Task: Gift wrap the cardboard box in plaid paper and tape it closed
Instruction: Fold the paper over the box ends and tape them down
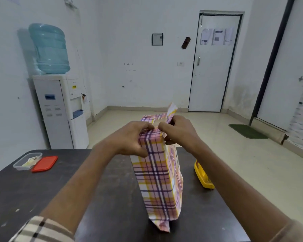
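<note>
A tall box wrapped in pink, yellow and purple plaid paper (158, 175) stands on end on the dark table (24, 193). Its top end is open, with loose paper flaps sticking up at the back. My left hand (132, 137) grips the top left edge of the wrapped box, thumb on the near face. My right hand (177, 131) pinches a paper flap at the top right corner. The cardboard inside is almost wholly covered. A loose paper tail juts out at the box's bottom near edge.
A yellow tape dispenser (203, 175) lies on the table right of the box. At the far left sit a clear plastic container (27, 161) and its red lid (45, 163). A water dispenser (59, 109) stands beyond the table; a door (215, 67) is at the back.
</note>
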